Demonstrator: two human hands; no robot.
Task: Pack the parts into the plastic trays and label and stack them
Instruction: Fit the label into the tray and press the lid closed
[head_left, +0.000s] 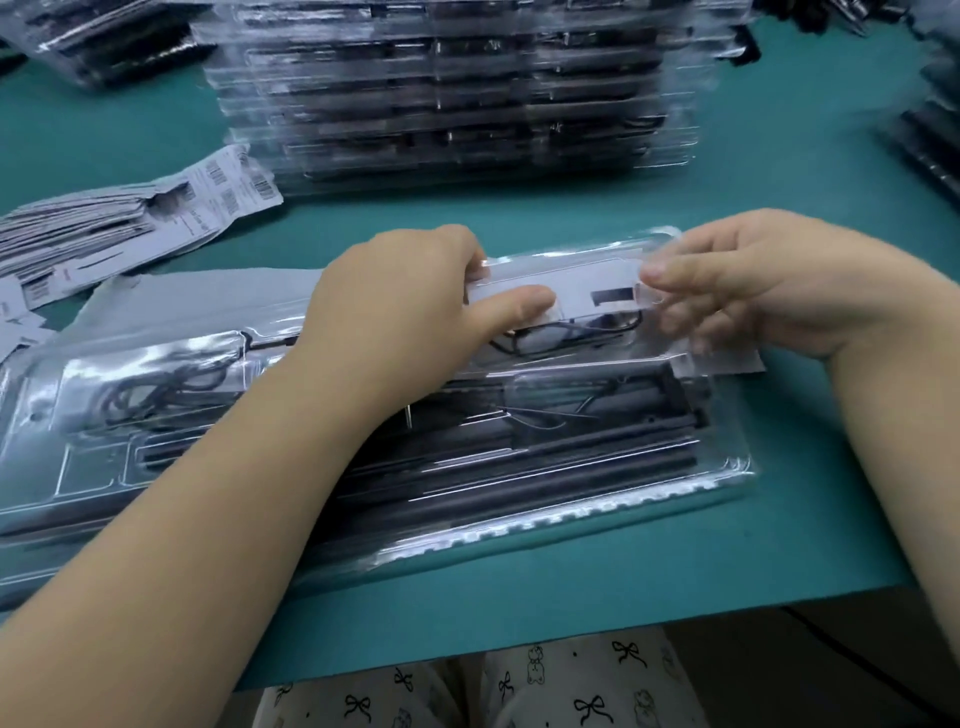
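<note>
Your left hand (410, 306) and right hand (737, 286) both pinch the label card (571, 291) inside the top clear tray (597, 488), probably seating it flat before stacking.

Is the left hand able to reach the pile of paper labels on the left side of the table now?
Probably yes, but not at once. The pile of paper labels lies uncovered on the table, with nothing between it and the left hand. That hand, though, grips the clear tray and must let go first.
</note>
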